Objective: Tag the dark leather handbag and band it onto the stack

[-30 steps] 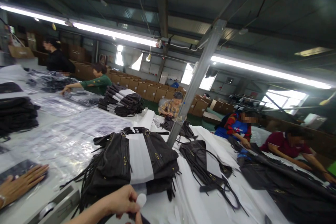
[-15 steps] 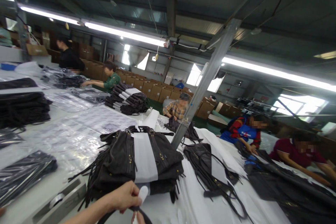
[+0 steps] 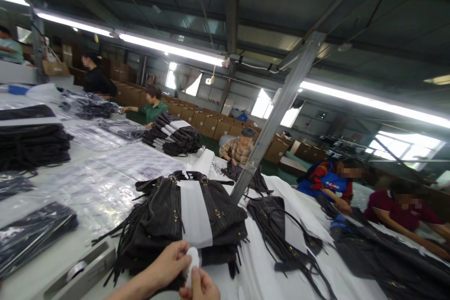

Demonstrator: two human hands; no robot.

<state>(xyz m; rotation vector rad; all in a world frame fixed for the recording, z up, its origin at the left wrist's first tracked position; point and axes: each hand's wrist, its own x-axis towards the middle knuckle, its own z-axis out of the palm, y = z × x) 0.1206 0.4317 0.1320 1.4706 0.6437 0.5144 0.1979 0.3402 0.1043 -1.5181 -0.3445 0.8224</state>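
**Both hands meet on the white wrap at the near edge of the bag stack**

We see our left hand [image 3: 168,265] and right hand [image 3: 200,286] close together at the bottom of the view, fingers pinched on a small white piece [image 3: 192,262]. Just beyond them sits the stack of dark fringed bags [image 3: 158,218], touching our knuckles. Its white paper band [image 3: 195,213] runs straight away from us, front to back, across the stack. The left hand lies a shade nearer the stack. A tape dispenser [image 3: 79,269] waits off to our left.

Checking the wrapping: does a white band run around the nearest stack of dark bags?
Yes, a white band crosses the nearest stack of dark bags.
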